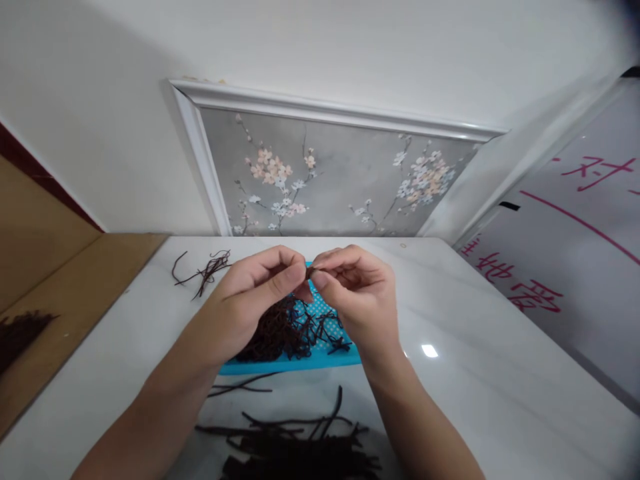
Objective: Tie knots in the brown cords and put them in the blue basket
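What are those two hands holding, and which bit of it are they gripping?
Both the left hand and right hand pinch the top end of a dark brown cord between fingertips, above a woven mass of cords on a blue mesh sheet.

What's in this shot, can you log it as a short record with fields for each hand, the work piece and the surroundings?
left hand: pinches dark strand
right hand: pinches same strand, fingertips meeting the left's
work piece: dark knotted mesh on blue mat
near edge: loose dark strips
far left: small strand bundle
surface: white table
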Demonstrator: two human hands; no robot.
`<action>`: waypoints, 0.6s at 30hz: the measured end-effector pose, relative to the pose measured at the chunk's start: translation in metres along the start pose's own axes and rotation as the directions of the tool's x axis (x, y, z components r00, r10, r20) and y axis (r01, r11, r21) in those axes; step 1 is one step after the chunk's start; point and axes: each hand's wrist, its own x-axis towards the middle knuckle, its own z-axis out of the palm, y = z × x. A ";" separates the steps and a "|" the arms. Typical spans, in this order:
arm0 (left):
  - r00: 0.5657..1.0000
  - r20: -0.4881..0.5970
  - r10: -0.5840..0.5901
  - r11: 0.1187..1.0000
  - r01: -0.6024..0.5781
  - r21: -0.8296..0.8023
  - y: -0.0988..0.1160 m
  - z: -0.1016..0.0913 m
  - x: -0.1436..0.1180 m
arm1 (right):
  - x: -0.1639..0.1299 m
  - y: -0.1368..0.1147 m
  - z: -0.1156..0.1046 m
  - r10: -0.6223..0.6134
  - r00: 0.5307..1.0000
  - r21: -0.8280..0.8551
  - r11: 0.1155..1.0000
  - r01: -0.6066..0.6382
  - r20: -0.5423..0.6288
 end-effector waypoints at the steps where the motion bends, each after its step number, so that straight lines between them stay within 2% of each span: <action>1: 1.000 -0.014 -0.003 1.000 0.003 0.004 0.001 0.002 0.000 | 0.000 -0.002 0.001 -0.014 1.000 -0.020 1.000 0.014 -0.018; 7: 0.979 -0.182 0.091 0.966 -0.042 0.254 0.004 0.009 -0.005 | 0.000 0.000 0.001 -0.006 0.999 -0.012 1.000 0.006 -0.045; 11: 0.967 -0.200 0.156 0.931 -0.076 0.358 0.000 0.006 -0.007 | 0.001 0.006 -0.002 0.064 0.998 0.074 0.995 -0.064 0.002; 14: 0.965 -0.196 0.175 0.922 -0.091 0.378 -0.001 0.004 -0.006 | 0.002 0.006 -0.003 0.092 0.995 0.079 0.992 -0.095 0.038; 18: 0.984 -0.157 0.081 0.966 -0.039 0.254 0.004 0.003 -0.005 | 0.001 0.001 -0.001 0.040 0.999 0.054 0.998 -0.040 0.010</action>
